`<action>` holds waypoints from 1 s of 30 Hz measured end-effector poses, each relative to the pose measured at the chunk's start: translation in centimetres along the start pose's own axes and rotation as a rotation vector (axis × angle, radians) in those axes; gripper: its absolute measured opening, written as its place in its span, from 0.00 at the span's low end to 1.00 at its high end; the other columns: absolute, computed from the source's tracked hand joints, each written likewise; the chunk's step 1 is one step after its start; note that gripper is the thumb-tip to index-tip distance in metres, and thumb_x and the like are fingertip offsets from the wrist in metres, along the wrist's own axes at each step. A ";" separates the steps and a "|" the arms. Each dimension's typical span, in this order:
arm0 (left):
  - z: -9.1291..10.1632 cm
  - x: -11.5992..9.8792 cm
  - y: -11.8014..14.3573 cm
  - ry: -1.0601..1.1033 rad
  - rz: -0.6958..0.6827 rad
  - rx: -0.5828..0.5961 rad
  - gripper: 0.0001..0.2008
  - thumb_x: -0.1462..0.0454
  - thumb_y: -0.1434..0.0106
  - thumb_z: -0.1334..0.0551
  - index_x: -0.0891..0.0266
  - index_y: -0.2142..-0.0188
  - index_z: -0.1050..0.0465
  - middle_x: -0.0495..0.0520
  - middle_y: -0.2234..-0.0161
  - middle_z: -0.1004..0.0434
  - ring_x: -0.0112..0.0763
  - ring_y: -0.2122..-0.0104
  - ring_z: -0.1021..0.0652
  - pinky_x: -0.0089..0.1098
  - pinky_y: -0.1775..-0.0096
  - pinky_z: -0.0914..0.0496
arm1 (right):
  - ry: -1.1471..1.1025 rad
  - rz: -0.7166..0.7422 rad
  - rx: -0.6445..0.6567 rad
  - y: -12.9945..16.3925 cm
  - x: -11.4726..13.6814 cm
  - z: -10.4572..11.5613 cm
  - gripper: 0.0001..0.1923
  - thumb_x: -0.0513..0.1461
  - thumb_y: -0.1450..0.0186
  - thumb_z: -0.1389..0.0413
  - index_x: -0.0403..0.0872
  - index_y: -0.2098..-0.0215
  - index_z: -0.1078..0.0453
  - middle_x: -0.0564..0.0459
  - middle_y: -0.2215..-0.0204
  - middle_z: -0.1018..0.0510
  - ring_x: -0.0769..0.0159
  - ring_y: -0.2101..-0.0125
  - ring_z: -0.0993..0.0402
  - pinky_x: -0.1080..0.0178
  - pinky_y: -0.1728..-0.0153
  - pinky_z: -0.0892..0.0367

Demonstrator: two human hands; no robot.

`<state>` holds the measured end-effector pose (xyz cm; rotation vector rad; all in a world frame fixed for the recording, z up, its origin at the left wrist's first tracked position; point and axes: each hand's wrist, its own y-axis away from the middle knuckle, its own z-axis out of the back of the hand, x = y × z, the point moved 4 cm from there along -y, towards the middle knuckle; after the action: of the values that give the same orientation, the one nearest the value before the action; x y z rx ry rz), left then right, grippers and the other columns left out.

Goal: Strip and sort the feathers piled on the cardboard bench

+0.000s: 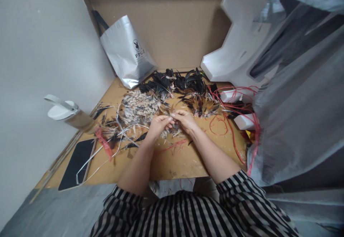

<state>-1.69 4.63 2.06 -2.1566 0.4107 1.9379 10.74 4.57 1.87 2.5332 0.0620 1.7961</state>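
My left hand point(160, 125) and my right hand point(185, 120) meet over the middle of the table, fingertips pinched together. Between them is a small brown feather point(170, 110), its lower end hidden by my fingers. Just beyond my left hand lies a large heap of pale, mottled feathers point(139, 106). A bunch of brown feathers point(204, 105) rests past my right hand. Farther back, black feathers point(161, 83) lie in curled bunches. Under my hands are more loose pale feathers point(172, 133).
A silver bag point(126, 50) leans at the back left. On the left stand a lidded bottle point(77, 117) and a dark-screened tablet or phone point(76, 165), with white strips point(118, 147) across it. Red string point(228, 122) tangles at right, beside grey cloth point(295, 104).
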 end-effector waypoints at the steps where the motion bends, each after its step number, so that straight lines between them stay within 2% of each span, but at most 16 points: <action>1: 0.0 0.0 -0.1 -0.029 -0.015 -0.013 0.13 0.56 0.51 0.37 0.66 0.75 0.27 0.55 0.75 0.24 0.21 0.81 0.31 0.23 0.79 0.39 | 0.019 0.002 -0.005 0.0 0.1 0.1 0.15 0.46 0.57 0.36 0.45 0.79 0.33 0.60 0.85 0.32 0.76 0.84 0.41 0.69 0.80 0.47; 5: 0.0 0.0 -0.1 -0.116 -0.048 -0.049 0.13 0.57 0.51 0.37 0.66 0.75 0.27 0.54 0.77 0.25 0.22 0.82 0.31 0.23 0.80 0.39 | 0.092 0.021 -0.029 -0.1 0.2 0.5 0.15 0.46 0.58 0.36 0.44 0.79 0.30 0.60 0.86 0.32 0.77 0.84 0.43 0.69 0.81 0.48; 13: -0.3 0.2 0.0 -0.101 -0.026 0.035 0.14 0.57 0.50 0.38 0.66 0.69 0.25 0.58 0.70 0.23 0.25 0.77 0.27 0.25 0.77 0.36 | 0.122 0.030 0.004 0.1 0.4 0.6 0.15 0.46 0.57 0.36 0.44 0.78 0.29 0.58 0.83 0.30 0.75 0.82 0.39 0.68 0.78 0.44; 20: 0.2 0.5 -0.2 -0.045 0.045 -0.018 0.13 0.58 0.52 0.36 0.66 0.72 0.25 0.56 0.73 0.23 0.24 0.79 0.28 0.24 0.78 0.38 | 0.181 0.045 -0.016 0.2 0.7 0.4 0.14 0.46 0.56 0.37 0.45 0.77 0.29 0.59 0.84 0.30 0.75 0.83 0.41 0.69 0.79 0.46; 24: 0.6 0.7 -0.5 0.039 0.061 -0.086 0.12 0.59 0.53 0.35 0.67 0.73 0.26 0.56 0.74 0.23 0.22 0.80 0.29 0.23 0.79 0.39 | 0.355 0.151 -0.019 0.5 2.8 1.2 0.12 0.45 0.53 0.39 0.45 0.75 0.26 0.56 0.80 0.27 0.73 0.80 0.37 0.67 0.76 0.43; 26: 0.9 0.9 -0.6 0.072 0.065 -0.109 0.12 0.59 0.54 0.34 0.67 0.73 0.27 0.56 0.74 0.24 0.21 0.81 0.30 0.22 0.79 0.39 | 0.506 0.223 0.040 0.9 4.2 1.7 0.11 0.44 0.51 0.40 0.45 0.74 0.26 0.54 0.77 0.25 0.71 0.77 0.35 0.66 0.73 0.41; 30: 1.2 1.3 -0.8 0.127 0.046 -0.124 0.13 0.59 0.54 0.34 0.67 0.71 0.27 0.55 0.74 0.24 0.19 0.81 0.30 0.21 0.80 0.40 | 0.818 0.256 0.321 2.2 5.0 2.1 0.07 0.40 0.48 0.43 0.45 0.75 0.26 0.53 0.77 0.24 0.68 0.76 0.32 0.65 0.71 0.40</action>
<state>-2.44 5.68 0.65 -2.3772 0.3733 1.9032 14.46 2.65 6.03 1.8253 0.0494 3.0132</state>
